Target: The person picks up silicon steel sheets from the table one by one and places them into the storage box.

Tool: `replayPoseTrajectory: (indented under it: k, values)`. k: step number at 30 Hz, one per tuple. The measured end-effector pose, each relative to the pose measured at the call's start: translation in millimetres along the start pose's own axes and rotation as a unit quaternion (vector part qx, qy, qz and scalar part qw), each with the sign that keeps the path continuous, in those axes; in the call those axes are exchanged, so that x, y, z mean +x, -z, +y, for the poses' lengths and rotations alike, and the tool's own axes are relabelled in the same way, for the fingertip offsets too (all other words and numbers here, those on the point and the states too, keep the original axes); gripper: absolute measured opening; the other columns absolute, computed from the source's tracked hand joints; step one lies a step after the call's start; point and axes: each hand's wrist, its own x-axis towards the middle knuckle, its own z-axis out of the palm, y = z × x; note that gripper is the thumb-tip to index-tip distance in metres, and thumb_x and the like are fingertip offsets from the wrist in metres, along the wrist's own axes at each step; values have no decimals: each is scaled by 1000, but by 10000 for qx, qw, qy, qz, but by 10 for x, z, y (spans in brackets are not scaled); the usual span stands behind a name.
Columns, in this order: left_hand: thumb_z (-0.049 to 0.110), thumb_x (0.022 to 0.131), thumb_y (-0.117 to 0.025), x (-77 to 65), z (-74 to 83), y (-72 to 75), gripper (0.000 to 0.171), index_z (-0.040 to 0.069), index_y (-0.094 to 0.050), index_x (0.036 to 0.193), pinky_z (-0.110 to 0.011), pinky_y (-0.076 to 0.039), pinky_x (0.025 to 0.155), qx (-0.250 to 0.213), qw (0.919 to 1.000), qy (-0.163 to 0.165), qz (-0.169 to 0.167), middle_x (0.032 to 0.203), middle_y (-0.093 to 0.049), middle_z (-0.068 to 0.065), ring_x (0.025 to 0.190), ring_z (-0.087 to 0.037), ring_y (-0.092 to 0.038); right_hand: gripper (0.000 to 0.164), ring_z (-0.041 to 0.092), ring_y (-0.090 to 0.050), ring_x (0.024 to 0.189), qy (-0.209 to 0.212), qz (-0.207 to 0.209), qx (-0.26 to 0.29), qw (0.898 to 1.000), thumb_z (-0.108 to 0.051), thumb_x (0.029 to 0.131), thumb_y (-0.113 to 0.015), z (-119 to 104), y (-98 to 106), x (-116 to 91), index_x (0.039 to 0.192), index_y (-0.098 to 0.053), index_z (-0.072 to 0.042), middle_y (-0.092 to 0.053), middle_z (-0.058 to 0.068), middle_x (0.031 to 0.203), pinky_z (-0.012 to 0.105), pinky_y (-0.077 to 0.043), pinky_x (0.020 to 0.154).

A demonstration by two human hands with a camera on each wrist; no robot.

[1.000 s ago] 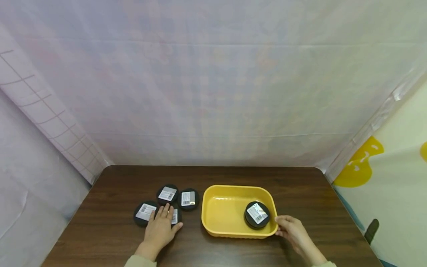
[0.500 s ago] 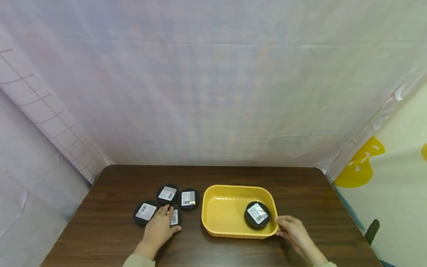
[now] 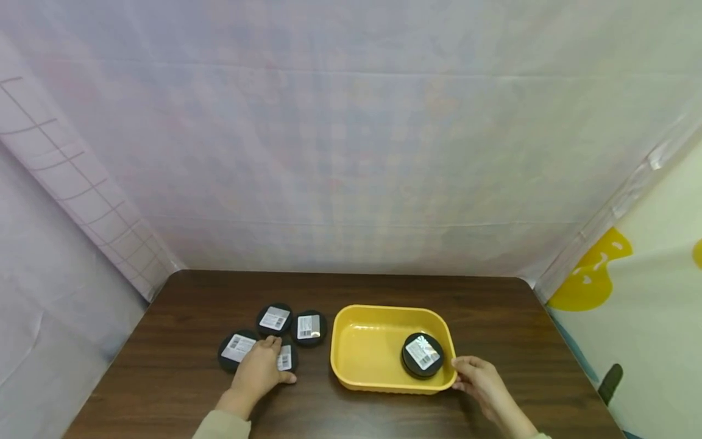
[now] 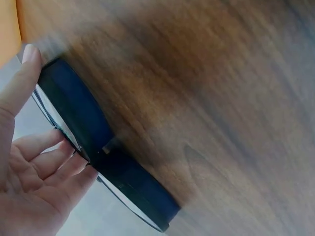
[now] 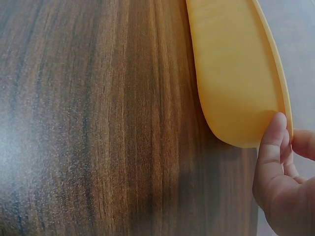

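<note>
My left hand [image 3: 256,370] grips a flat black disc [image 3: 286,360] that bears a white barcode label and lies on the table. In the left wrist view the thumb [image 4: 30,66] is at one edge of this disc [image 4: 74,105], and the curled fingers are at the other. Right by it are more such discs, one at left [image 3: 234,349], one behind [image 3: 274,319] and one at back right [image 3: 309,329]. With thumb and fingers, my right hand [image 3: 480,381] pinches the rim of a yellow plastic basin [image 3: 367,356] at its front right corner.
Inside the basin's right part lies a labelled black disc [image 3: 423,355], seemingly stacked on another. All this stands on a dark wooden table [image 3: 208,299]. Pale cloth [image 3: 356,152] hangs behind the table's back edge and along both sides.
My left hand's fingers have drawn in from lying spread over the disc to a curled hold at its edges. The right hand and the basin stay as they were.
</note>
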Motion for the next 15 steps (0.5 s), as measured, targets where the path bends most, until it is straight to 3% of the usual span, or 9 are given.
replayPoseTrajectory:
  k: [8,15]
  values:
    - [43,50,-87,47,-8,35,100,-14,-51,123,-51,-41,96,-46,9994,45,-348,122,-51,-34,112,-46,-50,27,12,-55,66,7,5,-20,10000,-5,90,-54,16,0,3,105,-52,17,-56,7,75,24,-54,61]
    - [43,51,-87,84,29,47,97,-12,-53,123,-51,-45,90,80,9989,25,-466,118,-52,-31,108,-45,-50,27,13,-55,66,4,50,-49,10000,-5,90,-54,21,-1,12,105,-52,17,-55,7,75,24,-54,61]
